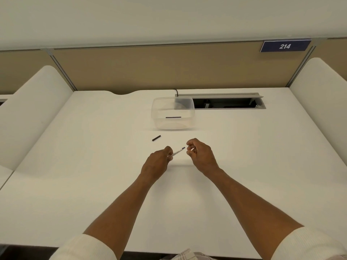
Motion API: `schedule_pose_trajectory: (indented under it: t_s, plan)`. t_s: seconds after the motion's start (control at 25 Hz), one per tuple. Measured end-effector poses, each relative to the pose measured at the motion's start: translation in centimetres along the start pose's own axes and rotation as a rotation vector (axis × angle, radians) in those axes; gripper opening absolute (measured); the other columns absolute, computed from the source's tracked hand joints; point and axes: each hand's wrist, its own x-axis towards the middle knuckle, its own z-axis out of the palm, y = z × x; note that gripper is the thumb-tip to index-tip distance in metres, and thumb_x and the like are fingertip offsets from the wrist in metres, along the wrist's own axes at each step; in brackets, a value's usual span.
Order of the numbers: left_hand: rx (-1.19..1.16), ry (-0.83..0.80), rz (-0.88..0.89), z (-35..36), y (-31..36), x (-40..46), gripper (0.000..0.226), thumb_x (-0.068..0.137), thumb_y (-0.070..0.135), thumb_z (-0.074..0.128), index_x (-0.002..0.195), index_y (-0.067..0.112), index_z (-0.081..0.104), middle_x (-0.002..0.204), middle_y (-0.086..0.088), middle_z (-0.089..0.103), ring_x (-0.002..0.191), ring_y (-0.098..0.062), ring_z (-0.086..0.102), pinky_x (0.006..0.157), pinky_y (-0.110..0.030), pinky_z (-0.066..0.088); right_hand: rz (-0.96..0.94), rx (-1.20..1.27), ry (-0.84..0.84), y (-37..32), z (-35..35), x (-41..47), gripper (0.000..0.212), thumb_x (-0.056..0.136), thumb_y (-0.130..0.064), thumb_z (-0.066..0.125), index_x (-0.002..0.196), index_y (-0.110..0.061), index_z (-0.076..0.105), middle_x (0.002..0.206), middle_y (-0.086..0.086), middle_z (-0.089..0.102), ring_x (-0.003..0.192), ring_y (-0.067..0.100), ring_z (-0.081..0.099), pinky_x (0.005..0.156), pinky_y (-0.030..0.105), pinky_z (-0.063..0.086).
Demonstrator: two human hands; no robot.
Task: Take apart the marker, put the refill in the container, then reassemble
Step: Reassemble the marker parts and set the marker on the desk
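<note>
Standing by the white desk (pixel 93 184) here, going left to right: a little black cap (pixel 156 138) lies loose on the surface, well off to the left of the hands and in front of the clear container (pixel 190 111). A dark thin stick, looks like the refill (pixel 173 117), is lying flat on the bottom of that tub, so I'd say that part's done and it's reassembly time. The left hand (pixel 156 164) is pinched shut around the white marker barrel (pixel 177 152), which pokes up and right with a bluish end showing. Just beside that end sits the right hand (pixel 201 155), fingers curled in; it might be pinching some small piece, but I honestly can't tell whether it's gripping anything. If it were me, I'd keep the barrel steady in the left, line the part up straight with the open end, press or twist it home, then go grab the cap.
</note>
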Motion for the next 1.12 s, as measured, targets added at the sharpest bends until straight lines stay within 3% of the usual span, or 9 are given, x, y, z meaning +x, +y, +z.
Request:
schedule_pose_trajectory:
  t_s: [0.44,0.76,1.12]
  plan:
    - [-0.078,0.054,-0.049,0.0,-1.4,0.5,0.009,0.099,0.022,0.046,0.099,0.022,0.036,0.083,-0.004,0.063,0.067,-0.031,0.054,0.060,-0.042,0.048,0.019,-0.125,-0.032,0.9,0.5,1.7,0.012,0.090,-0.013,0.055,0.099,-0.019,0.061,0.085,-0.007,0.063,0.072,0.014,0.056,0.068,0.027,0.044]
    - [-0.081,0.084,-0.086,-0.7,-3.7,2.2,0.007,0.100,0.022,0.046,0.102,0.020,0.039,0.085,-0.002,0.062,0.067,-0.030,0.051,0.061,-0.039,0.046,0.030,-0.207,-0.164,1.0,3.4,6.0,0.013,0.089,-0.015,0.054,0.099,-0.022,0.061,0.093,-0.007,0.064,0.082,0.014,0.058,0.075,0.031,0.048]
    - [0.011,0.052,-0.124,-2.1,-9.4,4.7,0.006,0.098,0.024,0.046,0.099,0.025,0.040,0.084,0.005,0.060,0.071,-0.026,0.053,0.058,-0.035,0.042,-0.046,-0.403,-0.284,-1.7,8.6,13.1,0.024,0.089,-0.015,0.060,0.112,-0.024,0.058,0.109,-0.004,0.060,0.099,0.019,0.056,0.079,0.032,0.042]
